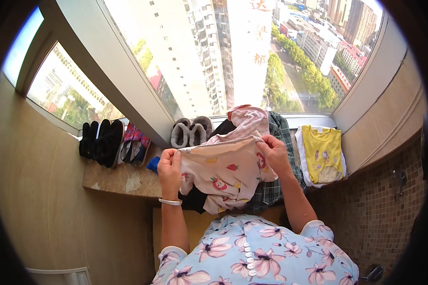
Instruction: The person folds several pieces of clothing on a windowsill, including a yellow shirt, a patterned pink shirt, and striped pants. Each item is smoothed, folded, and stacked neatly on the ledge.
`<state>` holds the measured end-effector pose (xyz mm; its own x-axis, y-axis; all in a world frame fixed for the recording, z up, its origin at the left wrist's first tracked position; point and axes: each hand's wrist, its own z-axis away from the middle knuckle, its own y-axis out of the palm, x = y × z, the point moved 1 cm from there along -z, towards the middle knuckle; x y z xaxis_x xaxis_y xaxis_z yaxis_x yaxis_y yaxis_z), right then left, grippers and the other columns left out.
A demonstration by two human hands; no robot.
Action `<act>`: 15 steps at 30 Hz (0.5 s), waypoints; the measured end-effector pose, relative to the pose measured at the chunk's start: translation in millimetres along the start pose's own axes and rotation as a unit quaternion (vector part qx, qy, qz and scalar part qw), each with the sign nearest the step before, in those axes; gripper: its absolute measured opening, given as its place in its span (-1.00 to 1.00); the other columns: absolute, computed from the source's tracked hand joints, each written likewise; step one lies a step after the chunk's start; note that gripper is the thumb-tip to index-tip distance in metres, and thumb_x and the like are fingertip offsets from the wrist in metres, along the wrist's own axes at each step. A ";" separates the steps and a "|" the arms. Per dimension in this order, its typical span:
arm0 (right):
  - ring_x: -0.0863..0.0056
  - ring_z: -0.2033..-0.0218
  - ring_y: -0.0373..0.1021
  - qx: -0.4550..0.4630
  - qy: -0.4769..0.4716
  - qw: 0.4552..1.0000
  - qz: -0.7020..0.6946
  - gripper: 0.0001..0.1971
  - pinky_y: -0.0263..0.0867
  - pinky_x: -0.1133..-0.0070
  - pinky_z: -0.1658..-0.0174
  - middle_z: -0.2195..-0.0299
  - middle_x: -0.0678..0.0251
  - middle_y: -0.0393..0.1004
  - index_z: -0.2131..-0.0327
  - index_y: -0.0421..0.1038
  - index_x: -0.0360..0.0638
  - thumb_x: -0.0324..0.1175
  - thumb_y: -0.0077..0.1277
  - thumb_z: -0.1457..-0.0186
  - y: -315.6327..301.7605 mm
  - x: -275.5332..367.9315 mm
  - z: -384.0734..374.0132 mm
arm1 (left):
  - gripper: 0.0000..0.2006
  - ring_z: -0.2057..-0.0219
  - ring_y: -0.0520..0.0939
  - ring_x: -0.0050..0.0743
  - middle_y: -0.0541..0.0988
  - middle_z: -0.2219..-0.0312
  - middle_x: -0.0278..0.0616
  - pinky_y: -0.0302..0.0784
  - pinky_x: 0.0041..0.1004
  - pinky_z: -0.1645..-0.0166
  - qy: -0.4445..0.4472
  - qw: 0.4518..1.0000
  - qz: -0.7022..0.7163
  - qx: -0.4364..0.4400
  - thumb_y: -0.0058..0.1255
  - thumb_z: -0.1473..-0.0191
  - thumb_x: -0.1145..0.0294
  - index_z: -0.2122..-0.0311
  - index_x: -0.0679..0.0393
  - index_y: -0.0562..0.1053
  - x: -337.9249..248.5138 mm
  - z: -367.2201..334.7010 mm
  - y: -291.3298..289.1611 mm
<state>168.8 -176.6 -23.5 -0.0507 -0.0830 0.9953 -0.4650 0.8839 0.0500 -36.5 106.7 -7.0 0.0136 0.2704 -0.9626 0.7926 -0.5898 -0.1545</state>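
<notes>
A pale pink children's garment (pixel 223 171), printed with strawberries and cartoon faces, hangs spread between my hands. My left hand (pixel 169 166) pinches one end of its upper edge, and my right hand (pixel 274 154) grips the other. That edge is drawn nearly straight, while the lower part falls in loose folds. Behind it, a pink-and-white patterned cloth (pixel 248 121) and a dark green plaid garment (pixel 281 130) lie heaped on the window ledge (pixel 111 184). Some black fabric shows beneath them. Which kind of garment I hold is unclear.
Right of the heap lies a folded yellow top (pixel 322 152) over white cloth. On the left stand grey fur-lined slippers (pixel 180 135), black fuzzy footwear (pixel 110 145), colourful shoes (pixel 137 137) and a small blue object (pixel 153 164). A window frame (pixel 114 80) rises behind the ledge.
</notes>
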 end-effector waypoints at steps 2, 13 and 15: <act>0.85 0.45 0.35 -0.023 -0.015 0.999 0.038 -0.88 0.27 0.73 0.41 0.48 0.53 0.52 0.22 0.60 -0.28 -0.41 0.19 -0.29 2.1 -4.2 -0.6 | -0.81 0.46 0.36 -0.83 0.47 0.49 -0.55 0.30 -0.64 0.37 -0.010 0.999 -0.040 0.017 0.10 -0.38 0.33 0.24 0.22 0.51 5.4 -1.5 2.7; 0.86 0.43 0.31 -0.008 0.004 0.997 0.082 -0.88 0.23 0.74 0.38 0.46 0.59 0.50 0.25 0.60 -0.27 -0.40 0.20 -0.28 -11.0 -11.9 -6.1 | -0.82 0.47 0.40 -0.84 0.53 0.48 -0.52 0.33 -0.65 0.38 -0.068 0.995 -0.006 0.075 0.21 -0.30 0.35 0.24 0.25 0.54 25.5 4.0 8.7; 0.84 0.44 0.31 -0.008 0.002 0.997 0.081 -0.86 0.24 0.72 0.39 0.48 0.56 0.50 0.25 0.60 -0.29 -0.39 0.22 -0.26 -9.1 -16.1 -5.4 | -0.83 0.45 0.44 -0.84 0.55 0.47 -0.51 0.35 -0.66 0.37 -0.070 0.993 -0.004 0.097 0.24 -0.28 0.37 0.24 0.25 0.54 23.6 7.7 11.9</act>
<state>178.6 -180.8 -39.6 -0.1205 0.0630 0.9907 -0.4368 0.8928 -0.1100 -31.4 100.2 -33.3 -0.0877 0.1743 -0.9808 0.6602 -0.7271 -0.1883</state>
